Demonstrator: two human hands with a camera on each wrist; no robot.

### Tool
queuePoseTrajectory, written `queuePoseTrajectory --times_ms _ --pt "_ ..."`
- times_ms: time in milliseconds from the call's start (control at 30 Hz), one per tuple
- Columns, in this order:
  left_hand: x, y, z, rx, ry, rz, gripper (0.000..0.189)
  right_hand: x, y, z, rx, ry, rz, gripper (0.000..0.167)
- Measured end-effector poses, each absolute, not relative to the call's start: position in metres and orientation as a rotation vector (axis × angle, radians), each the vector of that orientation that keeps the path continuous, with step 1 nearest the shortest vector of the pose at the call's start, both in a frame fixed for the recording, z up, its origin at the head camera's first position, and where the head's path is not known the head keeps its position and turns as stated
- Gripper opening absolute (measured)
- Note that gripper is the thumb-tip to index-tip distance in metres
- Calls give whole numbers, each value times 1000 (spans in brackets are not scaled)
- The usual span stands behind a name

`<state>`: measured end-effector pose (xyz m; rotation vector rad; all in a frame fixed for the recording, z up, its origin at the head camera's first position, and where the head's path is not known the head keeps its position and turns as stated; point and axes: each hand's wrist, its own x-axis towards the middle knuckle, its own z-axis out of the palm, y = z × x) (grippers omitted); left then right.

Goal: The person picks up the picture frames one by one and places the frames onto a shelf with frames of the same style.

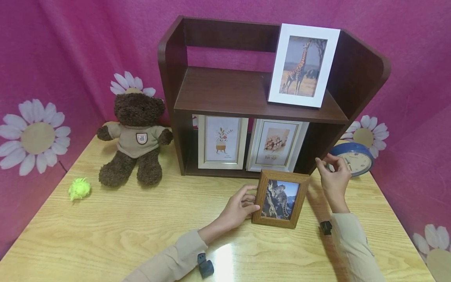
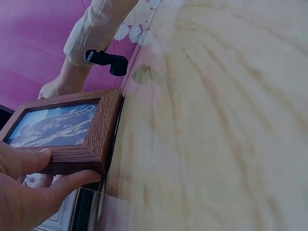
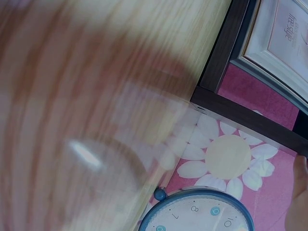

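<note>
My left hand point(image 1: 237, 209) grips the left edge of a brown wooden photo frame point(image 1: 257, 199) with a snow leopard picture. The left wrist view shows the thumb on the face of the frame point(image 2: 103, 127) and another finger along its edge. Whether the frame touches the table cannot be told. My right hand point(image 1: 334, 180), with bent fingers and nothing seen between them, is beside the shelf's right side, in front of a round blue clock point(image 1: 366, 158). In the right wrist view, the clock point(image 3: 197, 202) stands apart from the little of the hand that shows.
A dark brown two-tier shelf point(image 1: 225, 88) holds a white giraffe frame point(image 1: 332, 58) above. Below stand a cream plant-picture frame point(image 1: 202, 145) and a white flower-picture frame point(image 1: 299, 145). A teddy bear point(image 1: 137, 141) and a fuzzy green ball point(image 1: 79, 189) are on the left.
</note>
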<state>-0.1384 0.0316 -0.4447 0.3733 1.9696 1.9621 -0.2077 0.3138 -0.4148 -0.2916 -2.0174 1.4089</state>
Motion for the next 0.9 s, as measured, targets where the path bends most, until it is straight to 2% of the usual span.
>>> queuePoseTrajectory --times_ms 367,633,900 --pt "-137 26 -443 344 1924 1991 53 -197 302 -401 -259 -1961 1467 21" --pt "-140 20 -439 306 1901 2014 55 -208 312 -416 -274 -1980 1434 22" --pt "-143 12 -434 325 1933 2022 55 -207 310 -415 -265 -1959 1433 22"
